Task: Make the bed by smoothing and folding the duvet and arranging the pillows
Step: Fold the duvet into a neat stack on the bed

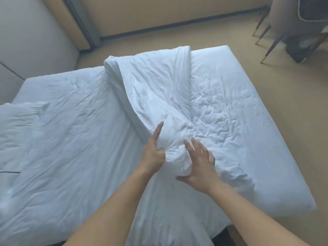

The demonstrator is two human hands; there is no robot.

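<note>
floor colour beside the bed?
Plain tan floor, no pattern; head view, right of the bed.

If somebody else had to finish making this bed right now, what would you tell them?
Left hand: pressed against the near end of the folded duvet, index finger stretched out, the other fingers curled into the bunched cloth.
Right hand: open, fingers spread, resting on the other side of that same bunched end.
The duvet lies folded in a long, thick band across the middle of the bed, running away from you. It is wrinkled.
A pillow sits at the left edge, only partly in view.
Done: the duvet is roughly folded.
Left: tidy the bunched end, smooth the wrinkles, arrange the pillows.
</note>
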